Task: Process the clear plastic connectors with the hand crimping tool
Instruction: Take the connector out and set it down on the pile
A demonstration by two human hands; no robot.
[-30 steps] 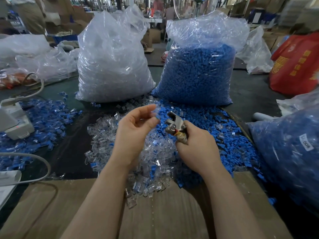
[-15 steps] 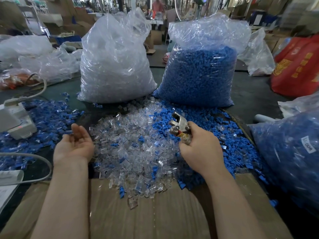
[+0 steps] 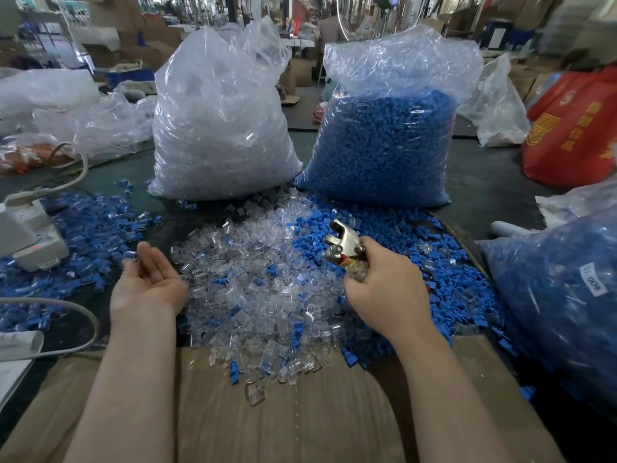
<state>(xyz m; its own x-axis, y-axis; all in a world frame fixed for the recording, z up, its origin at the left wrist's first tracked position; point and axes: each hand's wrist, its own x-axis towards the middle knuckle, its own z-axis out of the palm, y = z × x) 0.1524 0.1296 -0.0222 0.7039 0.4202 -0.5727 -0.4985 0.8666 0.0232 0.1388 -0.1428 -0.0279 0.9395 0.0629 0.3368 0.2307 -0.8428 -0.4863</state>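
Gripping crimping tool (image 3: 344, 248), right hand (image 3: 384, 292); left hand (image 3: 147, 282) splayed palm-up.

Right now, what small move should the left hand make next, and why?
Probably reach right into the pile of clear connectors and pick one up. The left hand lies palm up, apparently holding nothing, beside that pile, while the right hand grips the crimping tool, whose head looks empty.

Glossy clear plastic connectors (image 3: 267, 295), metal crimping tool (image 3: 344, 243)
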